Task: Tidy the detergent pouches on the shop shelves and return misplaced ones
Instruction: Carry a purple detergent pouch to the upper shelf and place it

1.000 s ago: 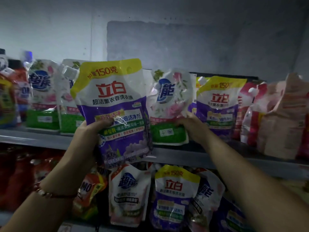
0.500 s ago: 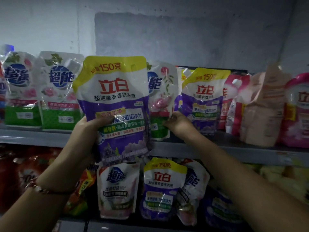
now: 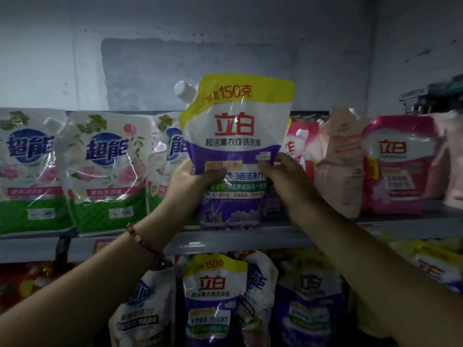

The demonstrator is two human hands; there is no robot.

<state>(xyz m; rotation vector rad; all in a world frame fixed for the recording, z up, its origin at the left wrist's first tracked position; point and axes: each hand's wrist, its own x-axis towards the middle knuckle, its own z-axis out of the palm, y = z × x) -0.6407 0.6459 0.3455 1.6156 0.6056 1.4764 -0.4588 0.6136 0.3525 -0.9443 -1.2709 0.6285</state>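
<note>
Since a moment ago I have carried the purple pouch (image 3: pixel 235 156) rightward along the upper shelf (image 3: pixel 250 236), and my right hand has left the green pouch for this one.

The upper shelf holds a row of upright green-and-white pouches (image 3: pixel 105 171) on the left and pink pouches (image 3: pixel 398 164) on the right. The purple pouch stands upright between those groups, its bottom edge at the shelf's front lip and its white spout cap (image 3: pixel 185 90) at the top left. My left hand (image 3: pixel 193 176) grips its left edge, thumb across the front. My right hand (image 3: pixel 280 171) grips its right edge. A beaded bracelet (image 3: pixel 140 240) circles my left wrist. More pouches sit on the lower shelf beneath.
</note>
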